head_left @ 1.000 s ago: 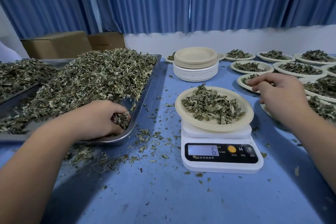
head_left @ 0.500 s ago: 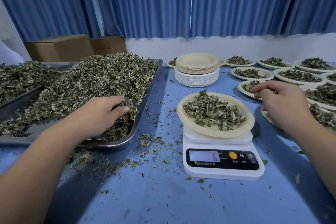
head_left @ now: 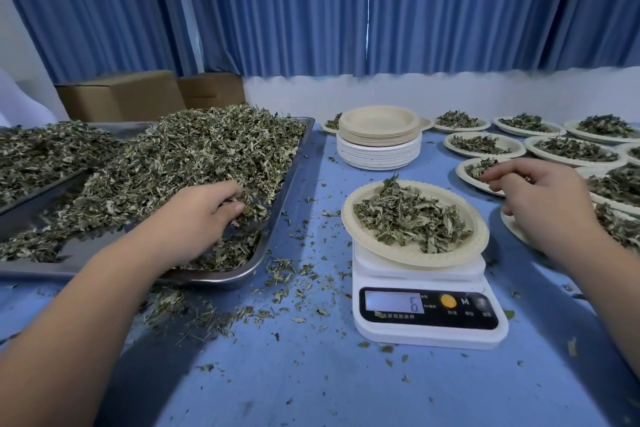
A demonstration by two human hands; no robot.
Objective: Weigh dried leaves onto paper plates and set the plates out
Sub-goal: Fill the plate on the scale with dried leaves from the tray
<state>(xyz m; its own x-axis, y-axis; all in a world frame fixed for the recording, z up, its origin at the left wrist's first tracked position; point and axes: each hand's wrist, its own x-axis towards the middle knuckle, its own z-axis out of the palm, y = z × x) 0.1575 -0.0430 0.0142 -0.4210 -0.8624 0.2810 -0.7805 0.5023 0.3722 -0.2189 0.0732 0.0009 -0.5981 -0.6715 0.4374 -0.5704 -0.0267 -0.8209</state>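
Left hand (head_left: 201,218) in tray (head_left: 221,279), fingers curled round leaves (head_left: 207,149). Right hand (head_left: 540,198) hovers beside plate (head_left: 415,258) on scale (head_left: 429,331), fingers loosely curled, empty. Scale reads 6.

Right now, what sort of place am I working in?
Probably a herb-portioning workroom: a metal tray heaped with dried leaves, a digital scale bearing a plate of them, and rows of filled plates set out on a blue table.

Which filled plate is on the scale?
The near centre plate, sitting on the white scale; the other filled plates lie flat on the table at right.
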